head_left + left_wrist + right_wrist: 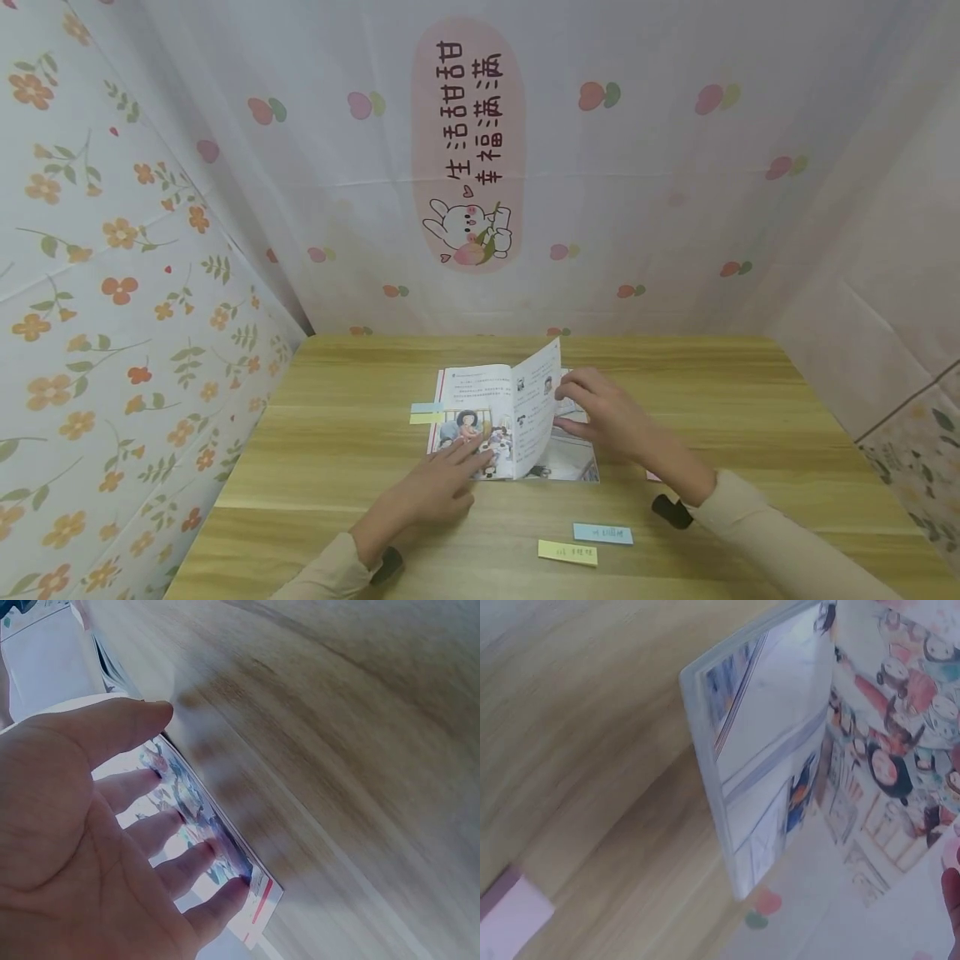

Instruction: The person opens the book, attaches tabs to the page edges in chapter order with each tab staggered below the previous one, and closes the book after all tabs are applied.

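Observation:
An open picture book (480, 383) lies on the table, with one page (536, 408) lifted upright near its middle. My left hand (442, 479) rests on the lower part of the left-hand page, its fingers spread over the illustration; the left wrist view shows the fingertips along the book's edge. At the outer edge of the raised page, my right hand (603, 417) holds it between thumb and fingers. An illustration covers the back of that page (892, 742) in the right wrist view, where only a fingertip shows at the right border. Blue and yellow sticky tabs (427, 413) stick out from the book's left side.
Nearer me on the wooden table (360, 517) lie a blue paper strip (603, 534) and a yellow strip (567, 552), both with handwriting. A pink paper piece (514, 919) lies right of the book. Patterned curtains (637, 208) hang behind and beside the table.

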A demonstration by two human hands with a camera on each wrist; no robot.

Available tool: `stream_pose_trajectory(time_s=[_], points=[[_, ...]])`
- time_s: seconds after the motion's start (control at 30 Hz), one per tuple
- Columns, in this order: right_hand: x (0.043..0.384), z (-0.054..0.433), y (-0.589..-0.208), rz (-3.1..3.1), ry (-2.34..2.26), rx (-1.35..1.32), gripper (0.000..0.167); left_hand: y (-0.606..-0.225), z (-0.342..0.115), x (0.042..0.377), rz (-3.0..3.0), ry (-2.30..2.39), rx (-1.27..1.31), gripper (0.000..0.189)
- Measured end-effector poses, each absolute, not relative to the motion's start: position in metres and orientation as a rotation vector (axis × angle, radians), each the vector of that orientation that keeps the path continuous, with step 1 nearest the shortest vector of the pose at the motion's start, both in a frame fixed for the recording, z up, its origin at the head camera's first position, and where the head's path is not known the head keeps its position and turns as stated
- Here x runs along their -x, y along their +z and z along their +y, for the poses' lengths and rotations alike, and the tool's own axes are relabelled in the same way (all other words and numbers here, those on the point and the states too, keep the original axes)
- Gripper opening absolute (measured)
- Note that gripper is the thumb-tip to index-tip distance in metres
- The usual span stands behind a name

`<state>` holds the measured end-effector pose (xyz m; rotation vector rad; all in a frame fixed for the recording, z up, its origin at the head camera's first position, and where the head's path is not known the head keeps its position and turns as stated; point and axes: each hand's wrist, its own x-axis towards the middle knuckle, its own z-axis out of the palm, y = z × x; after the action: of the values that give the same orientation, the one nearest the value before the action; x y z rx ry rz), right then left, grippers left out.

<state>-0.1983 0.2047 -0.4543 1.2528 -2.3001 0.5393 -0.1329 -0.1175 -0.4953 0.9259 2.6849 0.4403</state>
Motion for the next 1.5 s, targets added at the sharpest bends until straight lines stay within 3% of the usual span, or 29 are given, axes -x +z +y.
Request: stream_pose_trajectory(time_s=[0.47,0.93,1.23,1.5], points=[[0.195,0.165,-0.478,-2.476,0.569,-1.325,0.034,-0.492,-0.134,0.136,2.729,0.504,-1.029,0.057],[0.181,0.145,-0.494,-2.913,0.413,-1.455,0.055,-0.467,-0.175,0.134,2.836,0.771,-0.684,0.003],[0.174,0.150,-0.498,-2.914,0.395,-1.496,0.068,-0.482,-0.140,0.139,2.936,0.701,-1.053,0.021],[0.173,0.152,-0.495,-2.913,0.431,-1.533,0.072,-0.481,-0.111,0.141,2.715,0.522,-1.049,0.057]])
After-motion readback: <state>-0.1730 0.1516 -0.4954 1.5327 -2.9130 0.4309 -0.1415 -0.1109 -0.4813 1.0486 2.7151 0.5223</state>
